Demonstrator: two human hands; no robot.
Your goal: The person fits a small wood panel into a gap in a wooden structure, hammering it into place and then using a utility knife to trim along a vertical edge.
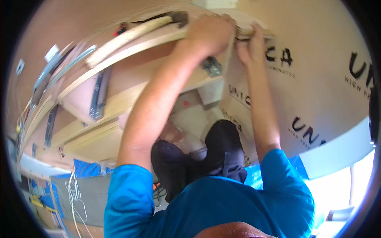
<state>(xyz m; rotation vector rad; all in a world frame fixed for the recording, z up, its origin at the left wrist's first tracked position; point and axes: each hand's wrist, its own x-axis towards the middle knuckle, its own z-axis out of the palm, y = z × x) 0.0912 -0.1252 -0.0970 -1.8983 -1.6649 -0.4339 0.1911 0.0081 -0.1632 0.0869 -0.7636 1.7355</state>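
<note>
At one o'clock sits a pale, flat, layered wooden piece (245, 31); our right hand (253, 50) grips its near edge. Our left hand (210, 33) curls toward twelve; we cannot tell what it grasps. We judge the wood stiff, fairly light, splintery, best pinched across its edge.
</note>
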